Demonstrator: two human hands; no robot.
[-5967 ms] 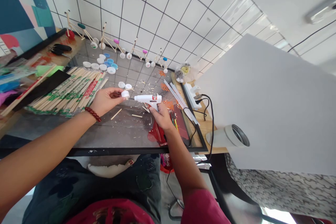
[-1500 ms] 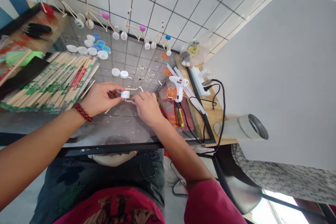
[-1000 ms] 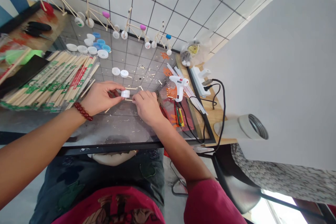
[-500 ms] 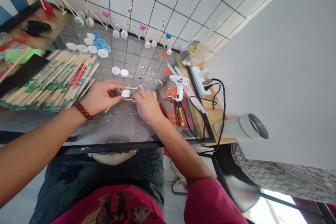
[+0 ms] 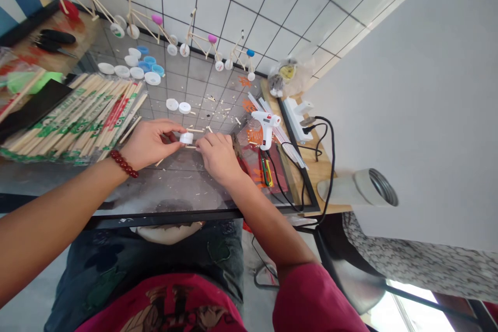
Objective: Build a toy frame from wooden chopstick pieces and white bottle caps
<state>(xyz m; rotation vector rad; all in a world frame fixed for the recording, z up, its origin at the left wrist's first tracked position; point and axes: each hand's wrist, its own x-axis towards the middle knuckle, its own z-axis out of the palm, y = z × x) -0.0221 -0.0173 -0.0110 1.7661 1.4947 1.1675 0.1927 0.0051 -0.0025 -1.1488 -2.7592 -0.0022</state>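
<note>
Left hand: the left hand (image 5: 150, 139) pinches a white cap piece (image 5: 187, 138) between thumb and fingers; a beaded bracelet (image 5: 123, 164) circles the wrist.
White cap piece: at the left fingertips, in the gap between both hands, just left of the right hand's fingers.
Right hand: the right hand (image 5: 218, 155) has its fingers curled down, tips at the end of a short stick (image 5: 190, 147); I cannot tell whether they grip it.
Second stick: another short stick (image 5: 195, 130) lies just beyond the white cap piece, between the hands.
Loose caps: two white caps (image 5: 184, 108) lie just beyond the left hand's fingertips on the desk (image 5: 175, 189); a white and blue cap group (image 5: 152, 78) sits farther out.
Chopsticks: wrapped chopsticks (image 5: 85, 119) spread left of the left hand.
Glue gun: a white glue gun (image 5: 266, 127) is right of the right hand, beyond a yellow-green cutter (image 5: 266, 172).
Models: stick models with cap wheels (image 5: 219, 66) line the wall, well beyond both hands.
</note>
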